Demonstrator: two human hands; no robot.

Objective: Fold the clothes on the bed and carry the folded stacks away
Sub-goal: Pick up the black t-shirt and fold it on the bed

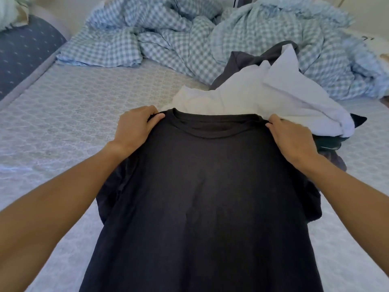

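Far to the left of the left hand, a dark blue cushion (pixel 27 51) sits off the bed's edge. The bed (pixel 63 114) spreads pale and patterned beside and beyond that hand. The left hand (pixel 134 127) pinches the left shoulder of a black shirt (pixel 206 197), fingers curled over the cloth beside the collar. The shirt hangs between the two hands, collar away from the person, its body falling toward the camera and covering the bed below; a sleeve droops under each forearm. Beyond both hands lies a rumpled checked duvet (pixel 168 36). The right hand (pixel 292 138) grips the shirt's right shoulder in the same way. Just past the right hand, touching the shirt's collar edge, lies a heap of white clothes (pixel 273 98), with dark clothes (pixel 242 62) under and behind it.
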